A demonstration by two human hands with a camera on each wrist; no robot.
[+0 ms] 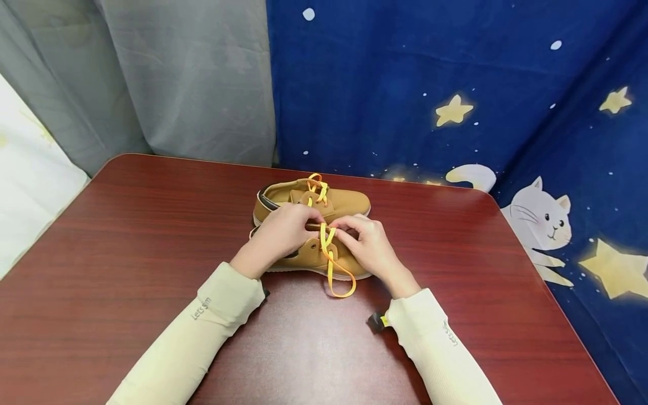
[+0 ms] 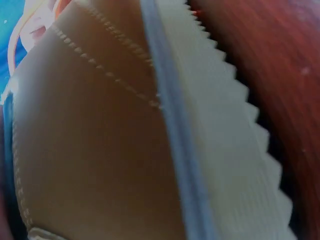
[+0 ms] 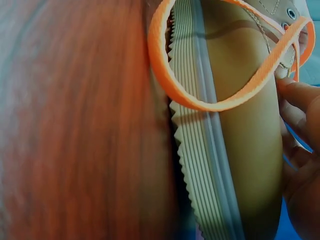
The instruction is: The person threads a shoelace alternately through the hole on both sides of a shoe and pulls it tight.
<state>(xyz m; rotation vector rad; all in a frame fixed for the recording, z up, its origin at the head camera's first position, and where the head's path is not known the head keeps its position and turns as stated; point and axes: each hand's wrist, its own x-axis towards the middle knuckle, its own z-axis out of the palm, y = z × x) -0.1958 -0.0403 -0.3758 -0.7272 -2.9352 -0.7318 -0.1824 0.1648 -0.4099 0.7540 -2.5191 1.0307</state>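
Note:
Two tan lace-up shoes lie side by side, toes to the right, in the head view. Both hands are at the near shoe, around its lacing. My left hand reaches over the heel side, thumb and forefinger pinching at the yellow-orange shoelace; its fingertips are partly hidden. From the toe side, my right hand pinches the lace near the upper eyelets. A long loop of lace hangs over the shoe's side in the right wrist view. The left wrist view shows the shoe's stitched side, with no fingers clearly visible.
The far shoe, with its own yellow lace, stands just behind the near one. Both are on a reddish-brown table. Grey and blue star-patterned curtains hang behind the table's back edge.

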